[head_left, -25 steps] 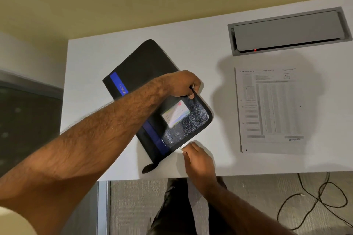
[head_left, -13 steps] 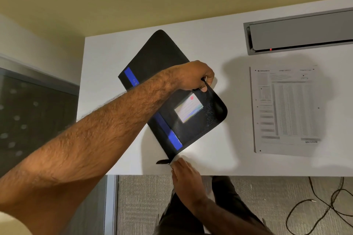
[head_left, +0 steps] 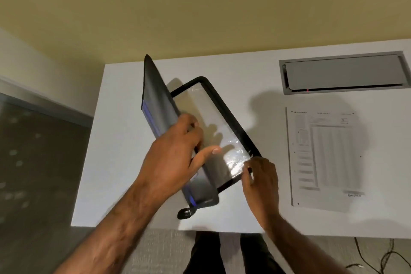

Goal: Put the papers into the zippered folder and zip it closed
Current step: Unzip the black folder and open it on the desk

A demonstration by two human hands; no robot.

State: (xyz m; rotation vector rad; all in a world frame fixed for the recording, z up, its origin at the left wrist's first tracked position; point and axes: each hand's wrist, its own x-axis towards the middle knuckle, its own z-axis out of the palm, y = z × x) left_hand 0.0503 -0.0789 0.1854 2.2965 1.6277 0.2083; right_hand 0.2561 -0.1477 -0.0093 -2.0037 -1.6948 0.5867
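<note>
The black zippered folder (head_left: 213, 104) lies open on the white table (head_left: 124, 140), left of centre. Its front cover (head_left: 158, 104), with a blue stripe, stands lifted nearly upright. My left hand (head_left: 175, 153) grips that cover's edge, thumb on the inside. A shiny clear sleeve (head_left: 233, 155) shows inside the lower half. My right hand (head_left: 261, 176) pinches the folder's lower half at its near right corner. The printed papers (head_left: 327, 158) lie flat on the table to the right, apart from the folder and both hands.
A grey cable hatch (head_left: 342, 73) with a small red light is set into the table at the back right. The table's near edge (head_left: 222, 230) runs just below the folder. Black cables (head_left: 382, 260) lie on the carpet at the lower right.
The folder was shut a second ago. My left hand has swung the front cover up, and my right hand moved from the zipper end at the near corner to the folder's right corner.
</note>
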